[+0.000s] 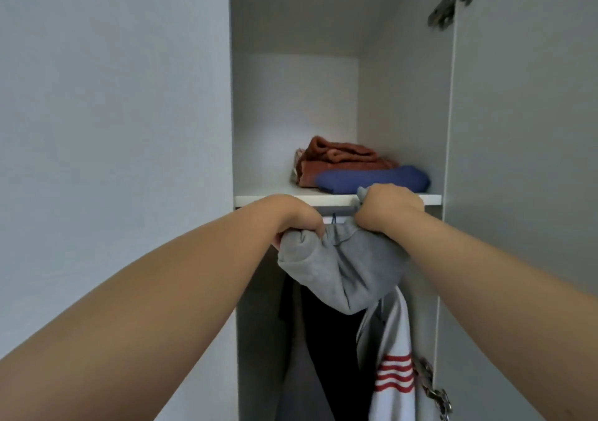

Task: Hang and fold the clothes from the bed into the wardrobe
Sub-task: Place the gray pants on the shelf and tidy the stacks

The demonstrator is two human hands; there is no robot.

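Head view: left hand [299, 223] and right hand [386, 210] both grip a bunched grey garment [339, 268] just below the shelf [275, 199]. Two folded items lie on it; others hang below. Bed unseen, so remaining work is probably unknowable.

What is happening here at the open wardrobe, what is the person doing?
A person grips a bunched grey fabric garment with the left hand and the right hand, just under the white wardrobe shelf. On that shelf lie a folded rust-orange cloth and a folded blue garment. Below, a dark garment and a white garment with red stripes hang.
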